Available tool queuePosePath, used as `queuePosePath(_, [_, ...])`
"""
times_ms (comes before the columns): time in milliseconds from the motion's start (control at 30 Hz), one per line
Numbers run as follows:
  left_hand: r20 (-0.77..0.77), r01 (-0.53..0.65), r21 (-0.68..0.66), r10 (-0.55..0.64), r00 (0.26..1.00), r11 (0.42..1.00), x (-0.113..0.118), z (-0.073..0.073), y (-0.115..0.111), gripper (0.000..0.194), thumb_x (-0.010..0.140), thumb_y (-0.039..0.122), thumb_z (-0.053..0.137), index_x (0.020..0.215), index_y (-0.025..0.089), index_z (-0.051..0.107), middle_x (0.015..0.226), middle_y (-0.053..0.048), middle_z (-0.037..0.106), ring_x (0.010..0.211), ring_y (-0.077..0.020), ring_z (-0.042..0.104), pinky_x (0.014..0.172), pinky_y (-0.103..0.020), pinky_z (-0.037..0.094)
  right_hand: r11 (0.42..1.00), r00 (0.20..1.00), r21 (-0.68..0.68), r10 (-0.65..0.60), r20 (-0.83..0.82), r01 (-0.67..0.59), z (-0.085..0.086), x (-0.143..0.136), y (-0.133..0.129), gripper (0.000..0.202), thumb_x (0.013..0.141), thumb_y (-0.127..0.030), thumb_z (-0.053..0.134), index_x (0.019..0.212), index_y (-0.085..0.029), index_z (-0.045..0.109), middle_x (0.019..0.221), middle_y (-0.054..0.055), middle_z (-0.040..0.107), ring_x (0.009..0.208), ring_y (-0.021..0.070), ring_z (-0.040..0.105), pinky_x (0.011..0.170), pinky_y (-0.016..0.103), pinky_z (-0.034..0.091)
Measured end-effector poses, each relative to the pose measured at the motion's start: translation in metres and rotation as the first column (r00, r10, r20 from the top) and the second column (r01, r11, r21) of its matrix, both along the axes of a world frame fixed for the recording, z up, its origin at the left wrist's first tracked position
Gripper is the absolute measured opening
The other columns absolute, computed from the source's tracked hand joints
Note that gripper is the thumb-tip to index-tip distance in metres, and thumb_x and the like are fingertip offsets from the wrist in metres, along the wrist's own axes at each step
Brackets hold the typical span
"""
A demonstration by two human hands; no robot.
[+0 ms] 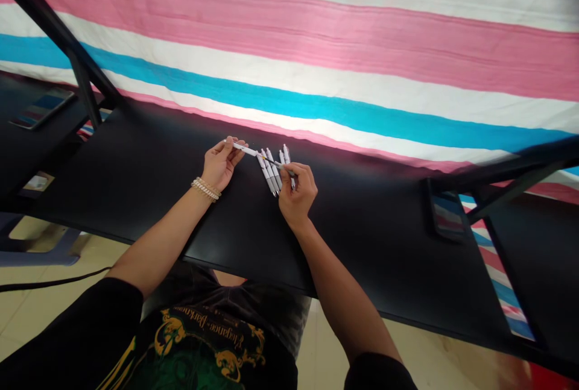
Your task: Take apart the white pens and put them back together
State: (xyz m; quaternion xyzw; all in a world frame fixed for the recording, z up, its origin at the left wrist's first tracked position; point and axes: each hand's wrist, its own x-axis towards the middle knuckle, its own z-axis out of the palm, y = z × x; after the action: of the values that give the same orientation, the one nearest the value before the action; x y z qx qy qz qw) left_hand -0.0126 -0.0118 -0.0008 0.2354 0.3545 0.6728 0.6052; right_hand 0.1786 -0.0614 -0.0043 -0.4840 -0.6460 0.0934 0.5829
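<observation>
The left hand (219, 167) holds a white pen barrel (246, 149) over the black tabletop (371, 245), pinched between the thumb and the fingers near the barrel's left end. The barrel's long axis runs mostly across the view, slanting so that its right end sits a little nearer the person than its left. That right end sticks out past the fingers and points toward the right hand (298, 191).

The right hand has its thumb and forefinger closed on a slim dark pen part (272, 162), the other fingers curled in toward the palm. The part reaches out leftward from the fingertips, its narrow, yellowish end aimed at the barrel's right end. The two pieces lie nearly in one line, the dark part dipping slightly more steeply toward the right. Their facing ends are very close; whether they touch cannot be told.

Just beneath and beside the dark part, a cluster of white pens with grey grips (270, 173) lies on the tabletop, between the two hands. Their long axes run away from the person, with the grip ends nearer and shifted rightward. The right hand partly covers the rightmost ones.

A beaded bracelet (206, 189) circles the left wrist. A dark phone-like device (447, 214) lies well apart, toward the tabletop's right end, and a striped cloth (316, 76) hangs along the far edge.
</observation>
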Motion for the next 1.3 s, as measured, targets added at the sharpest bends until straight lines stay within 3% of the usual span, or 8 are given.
queuePosePath(367, [-0.063,0.163,0.031,-0.161,0.985,0.986,0.012,-0.003,-0.009,0.03,0.08,0.038,0.08,0.093,0.013,0.07,0.093,-0.009,0.076,0.093,-0.0195,0.074,0.091,-0.034,0.059,0.997,0.996,0.009,0.08,0.045,-0.081,0.002,-0.007,-0.004,0.011,0.096,-0.029,0.062,0.095,-0.023,0.071,0.094,0.005,0.072,0.088,0.0189,0.07,0.081,0.035,0.058])
queuePosePath(500, [-0.068,0.155,0.019,-0.153,0.986,0.988,0.011,-0.002,-0.009,0.03,0.079,0.039,0.08,0.093,0.014,0.07,0.093,-0.008,0.076,0.093,-0.0193,0.074,0.091,-0.034,0.058,0.996,0.996,-0.004,0.092,0.008,-0.092,0.0,-0.008,-0.003,0.011,0.094,-0.029,0.064,0.095,-0.023,0.074,0.096,0.005,0.072,0.088,0.0187,0.07,0.082,0.034,0.059])
queuePosePath(600, [-0.076,0.146,0.023,-0.144,0.987,0.989,0.01,-0.002,-0.008,0.029,0.08,0.039,0.08,0.093,0.015,0.07,0.093,-0.008,0.076,0.094,-0.0195,0.074,0.09,-0.034,0.058,0.977,0.988,-0.155,0.139,-0.065,-0.148,-0.002,-0.008,-0.002,0.018,0.096,-0.034,0.06,0.101,-0.022,0.072,0.087,0.004,0.07,0.071,0.0159,0.069,0.069,0.031,0.06])
queuePosePath(667, [-0.088,0.142,0.023,-0.14,0.986,0.99,0.011,-0.002,-0.008,0.029,0.08,0.039,0.08,0.093,0.015,0.07,0.093,-0.008,0.076,0.095,-0.0198,0.073,0.09,-0.034,0.058,0.963,0.983,-0.213,0.144,-0.111,-0.165,-0.002,-0.007,-0.002,0.025,0.095,-0.037,0.061,0.115,-0.023,0.067,0.089,0.003,0.069,0.071,0.0155,0.069,0.067,0.031,0.06])
queuePosePath(733, [-0.096,0.127,0.017,-0.124,0.988,0.992,0.011,-0.002,-0.008,0.029,0.08,0.039,0.079,0.093,0.015,0.07,0.094,-0.009,0.076,0.096,-0.0198,0.073,0.091,-0.035,0.058,0.971,0.987,-0.187,0.132,-0.092,-0.148,-0.001,-0.005,-0.003,0.034,0.091,-0.038,0.066,0.122,-0.024,0.063,0.098,0.005,0.069,0.083,0.0178,0.069,0.074,0.033,0.06])
queuePosePath(833, [-0.096,0.106,0.013,-0.105,0.99,0.994,0.011,-0.003,-0.008,0.029,0.081,0.039,0.079,0.093,0.014,0.07,0.093,-0.008,0.076,0.094,-0.0192,0.073,0.092,-0.035,0.057,0.98,0.991,-0.149,0.13,-0.042,-0.135,0.0,-0.002,-0.003,0.023,0.092,-0.033,0.065,0.112,-0.024,0.064,0.096,0.004,0.068,0.085,0.0176,0.068,0.081,0.034,0.059])
queuePosePath(1300, [-0.103,0.091,0.015,-0.089,0.991,0.996,0.011,-0.007,-0.005,0.032,0.079,0.041,0.08,0.093,0.014,0.07,0.093,-0.009,0.076,0.091,-0.0193,0.074,0.089,-0.035,0.058,0.969,0.989,-0.204,0.147,0.013,-0.142,-0.006,0.002,-0.001,0.021,0.096,-0.033,0.057,0.115,-0.023,0.055,0.089,0.003,0.07,0.073,0.016,0.066,0.067,0.029,0.054])
